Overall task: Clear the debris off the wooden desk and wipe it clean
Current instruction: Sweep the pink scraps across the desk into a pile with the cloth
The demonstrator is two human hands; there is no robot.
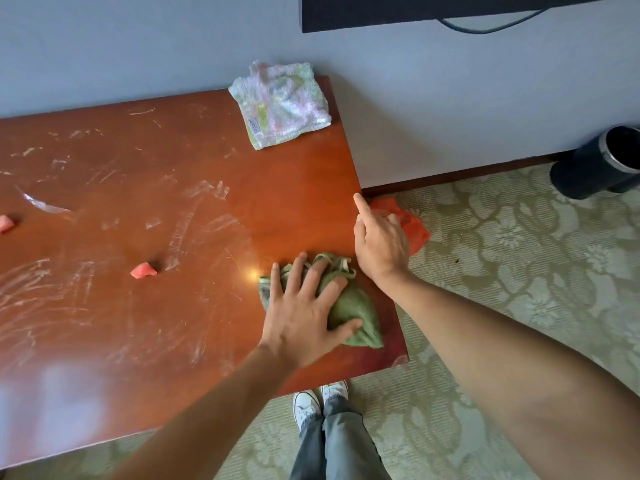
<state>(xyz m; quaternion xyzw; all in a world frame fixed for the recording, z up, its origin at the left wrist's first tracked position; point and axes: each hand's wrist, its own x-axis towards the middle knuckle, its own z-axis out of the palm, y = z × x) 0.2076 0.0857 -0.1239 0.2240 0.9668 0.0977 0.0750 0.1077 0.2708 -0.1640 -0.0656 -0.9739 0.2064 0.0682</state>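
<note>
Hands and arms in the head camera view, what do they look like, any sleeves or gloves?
Both are bare: the left hand and right hand wear no gloves, rings or watch. Both forearms show bare to the frame edge, with no sleeve in view.

— Left hand (304, 317): condition?
— Palm down, flat, fingers (313, 277) spread and extended forward, thumb out to the right; forearm bare, reaching in from lower left.
— Right hand (381, 242)?
— Index finger extended, pointing forward; remaining fingers curled under. Back of hand up. Forearm bare, entering from lower right.
</note>
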